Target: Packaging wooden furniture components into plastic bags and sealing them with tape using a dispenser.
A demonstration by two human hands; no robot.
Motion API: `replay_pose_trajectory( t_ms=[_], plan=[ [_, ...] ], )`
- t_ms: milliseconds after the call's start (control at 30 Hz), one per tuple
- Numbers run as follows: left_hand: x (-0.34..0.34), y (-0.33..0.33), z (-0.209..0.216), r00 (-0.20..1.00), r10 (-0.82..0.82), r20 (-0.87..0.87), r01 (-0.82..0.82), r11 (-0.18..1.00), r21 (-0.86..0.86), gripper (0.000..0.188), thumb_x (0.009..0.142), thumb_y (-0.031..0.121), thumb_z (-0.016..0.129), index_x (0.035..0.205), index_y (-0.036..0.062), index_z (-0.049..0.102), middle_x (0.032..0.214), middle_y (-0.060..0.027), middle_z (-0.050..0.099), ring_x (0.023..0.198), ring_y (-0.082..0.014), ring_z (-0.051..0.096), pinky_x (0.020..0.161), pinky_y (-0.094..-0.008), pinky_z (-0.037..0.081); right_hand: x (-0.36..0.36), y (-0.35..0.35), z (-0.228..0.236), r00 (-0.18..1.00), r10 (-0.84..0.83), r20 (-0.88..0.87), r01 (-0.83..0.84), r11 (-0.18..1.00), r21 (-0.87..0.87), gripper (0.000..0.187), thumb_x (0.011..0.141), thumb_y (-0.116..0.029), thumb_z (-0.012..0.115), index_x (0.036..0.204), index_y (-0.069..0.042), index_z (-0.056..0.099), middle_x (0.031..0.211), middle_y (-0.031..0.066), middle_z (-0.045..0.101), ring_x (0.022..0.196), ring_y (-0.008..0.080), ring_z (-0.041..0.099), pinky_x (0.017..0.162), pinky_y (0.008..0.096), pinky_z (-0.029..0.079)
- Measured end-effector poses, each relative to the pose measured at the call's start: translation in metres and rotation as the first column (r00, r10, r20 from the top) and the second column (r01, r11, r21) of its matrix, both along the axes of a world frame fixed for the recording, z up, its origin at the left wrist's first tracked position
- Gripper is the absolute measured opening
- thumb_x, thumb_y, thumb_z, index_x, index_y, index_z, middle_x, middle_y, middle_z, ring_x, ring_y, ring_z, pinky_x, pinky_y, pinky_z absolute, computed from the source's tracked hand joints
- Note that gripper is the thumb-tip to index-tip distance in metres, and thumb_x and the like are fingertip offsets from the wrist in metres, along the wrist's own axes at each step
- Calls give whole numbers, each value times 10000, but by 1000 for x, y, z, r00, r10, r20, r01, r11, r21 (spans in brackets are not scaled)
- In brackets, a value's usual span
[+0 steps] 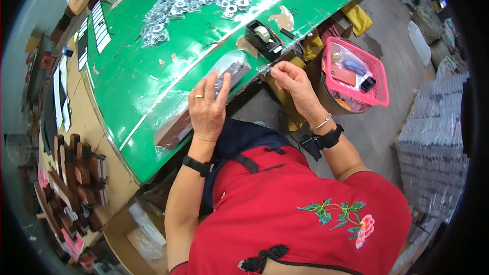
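The left forearm reaches up from the lower edge, its hand (208,104) laid palm-down over a plastic-wrapped brown block (174,130) near the close edge of the green tabletop (119,84). The block lies flat, its long axis slanting from lower left to upper right, toward the black tape dispenser (263,40). The left hand's fingers are spread, touching the wrap; the right hand (295,84), bent inward, pinches thumb to forefinger, any held item indiscernible

Long brown bar (177,126), clear-bagged, lying diagonally
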State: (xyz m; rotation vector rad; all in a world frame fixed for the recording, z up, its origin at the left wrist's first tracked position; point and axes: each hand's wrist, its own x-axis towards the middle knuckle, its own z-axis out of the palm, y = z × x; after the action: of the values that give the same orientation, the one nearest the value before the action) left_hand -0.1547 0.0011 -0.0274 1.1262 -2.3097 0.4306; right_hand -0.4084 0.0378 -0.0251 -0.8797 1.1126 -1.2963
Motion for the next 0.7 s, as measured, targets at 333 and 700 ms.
replay_pose_trajectory(
  t_ms=[333,700],
  plan=[
    [-5,11,-13,1000,15,9,-14,998,-56,493,900,168,604,1387,246,617,1364,-73,571,1178,-263,582,963,-400,485,71,-44,19,894,-88,-439,-6,978,-209,240,897,-247,740,872,-12,698,561,1,561,527,68,479,509,293,372],
    [-7,11,-8,999,5,-33,-7,999,-39,424,871,135,642,1279,247,667,1402,-40,567,1170,-223,597,969,-391,478,66,-21,16,844,-70,-532,25,995,-91,204,923,-211,725,885,-13,700,621,-5,637,564,41,515,522,263,385]
  ],
)
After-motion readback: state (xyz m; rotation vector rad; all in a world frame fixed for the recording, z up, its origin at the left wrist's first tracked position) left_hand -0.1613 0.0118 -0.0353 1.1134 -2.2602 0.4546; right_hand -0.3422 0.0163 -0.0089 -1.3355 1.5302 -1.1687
